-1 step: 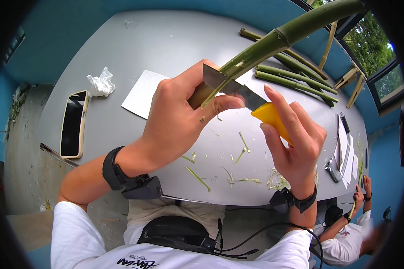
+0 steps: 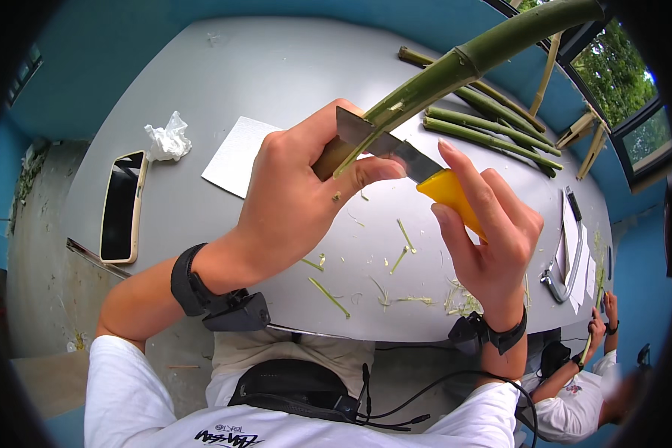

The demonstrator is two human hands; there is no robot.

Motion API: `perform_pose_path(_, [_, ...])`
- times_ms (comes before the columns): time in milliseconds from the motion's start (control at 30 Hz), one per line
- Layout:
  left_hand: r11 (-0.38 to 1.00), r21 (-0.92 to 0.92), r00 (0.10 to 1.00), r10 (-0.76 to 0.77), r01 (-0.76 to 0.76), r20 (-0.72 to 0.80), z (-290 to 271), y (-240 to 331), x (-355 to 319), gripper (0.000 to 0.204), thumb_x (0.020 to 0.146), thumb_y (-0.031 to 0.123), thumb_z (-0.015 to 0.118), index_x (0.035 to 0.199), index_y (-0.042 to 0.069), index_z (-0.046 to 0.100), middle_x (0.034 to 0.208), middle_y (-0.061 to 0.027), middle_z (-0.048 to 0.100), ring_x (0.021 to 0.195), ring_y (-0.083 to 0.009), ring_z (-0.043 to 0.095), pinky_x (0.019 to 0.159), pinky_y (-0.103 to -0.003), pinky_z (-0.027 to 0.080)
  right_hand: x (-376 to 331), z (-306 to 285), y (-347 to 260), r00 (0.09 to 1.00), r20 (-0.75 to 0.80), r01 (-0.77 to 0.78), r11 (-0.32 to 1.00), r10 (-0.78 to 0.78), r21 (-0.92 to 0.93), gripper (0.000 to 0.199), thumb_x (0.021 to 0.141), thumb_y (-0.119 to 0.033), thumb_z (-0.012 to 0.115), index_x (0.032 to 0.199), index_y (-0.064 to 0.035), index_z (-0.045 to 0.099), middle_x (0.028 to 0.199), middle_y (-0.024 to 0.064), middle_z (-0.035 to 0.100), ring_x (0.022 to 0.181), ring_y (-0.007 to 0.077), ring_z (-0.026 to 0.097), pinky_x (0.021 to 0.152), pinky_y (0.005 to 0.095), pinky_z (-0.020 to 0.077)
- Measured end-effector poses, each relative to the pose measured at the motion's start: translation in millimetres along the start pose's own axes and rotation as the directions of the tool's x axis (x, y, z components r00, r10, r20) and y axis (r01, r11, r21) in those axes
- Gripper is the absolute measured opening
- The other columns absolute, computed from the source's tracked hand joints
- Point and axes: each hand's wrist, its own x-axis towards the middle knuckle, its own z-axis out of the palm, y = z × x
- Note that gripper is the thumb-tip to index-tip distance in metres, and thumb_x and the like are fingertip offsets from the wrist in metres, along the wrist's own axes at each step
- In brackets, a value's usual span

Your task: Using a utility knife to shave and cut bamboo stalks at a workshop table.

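A: Green bamboo stalk (image 2: 455, 71), stiff and long, likely top-heavy, runs from the left hand (image 2: 299, 198) toward two o'clock.
B: Left fingers clench its cut end; the right hand (image 2: 493, 231) grips a yellow-handled knife (image 2: 418, 168), blade against the stalk. Take hold near the cut.

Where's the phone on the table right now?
In the head view, the phone lies flat near the table's left edge, just below the crumpled tissue and left of the white sheet.

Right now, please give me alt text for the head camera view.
A left hand grips a long green bamboo stalk while the right hand presses a yellow-handled metal blade against it, above a grey table scattered with green shavings.
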Motion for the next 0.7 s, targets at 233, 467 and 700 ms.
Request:
perform_pose_path(233, [0.999, 0.019, 0.999, -0.033, 0.033, -0.014, 1.3, -1.2, 0.3, 0.030, 0.095, 0.026, 0.082, 0.105, 0.000, 0.070, 0.087, -0.0046, 0.076, 0.085, -0.0104, 0.073, 0.076, -0.025, 0.054, -2.0, -0.5, 0.3, 1.000, -0.019, 0.006, 1.000, -0.007, -0.020, 0.065, 0.076, -0.010, 0.087, 0.139, -0.0120, 0.071, 0.071, 0.0013, 0.055, 0.053, 0.0139, 0.052, 0.049, 0.0299, 0.0408])
perform_pose_path(467, [0.995, 0.088, 0.997, 0.041, -0.036, -0.065, 2.0, -8.1, -0.3, 0.039, 0.089, 0.043, 0.086, 0.094, 0.005, 0.075, 0.054, 0.0045, 0.045, 0.054, -0.0071, 0.037, 0.051, -0.029, 0.031, -0.4, -1.9, -3.0, 1.000, -0.020, -0.017, 0.996, 0.019, 0.087, 0.062, 0.077, -0.007, 0.085, 0.138, -0.0088, 0.071, 0.072, 0.0033, 0.058, 0.055, 0.0158, 0.055, 0.051, 0.0299, 0.0440])
perform_pose_path(700, [0.997, -0.062, 0.998, 0.055, -0.055, 0.001, 2.2, -7.3, 7.5, 0.029, 0.102, 0.029, 0.075, 0.110, 0.005, 0.061, 0.065, 0.0022, 0.051, 0.058, -0.0070, 0.043, 0.055, -0.026, 0.035, 1.0, 0.7, -1.2, 0.995, -0.045, -0.081, 0.992, 0.086, 0.100, 0.056, 0.082, -0.007, 0.084, 0.136, -0.0095, 0.072, 0.076, 0.0056, 0.065, 0.058, 0.0171, 0.060, 0.054, 0.0305, 0.0486])
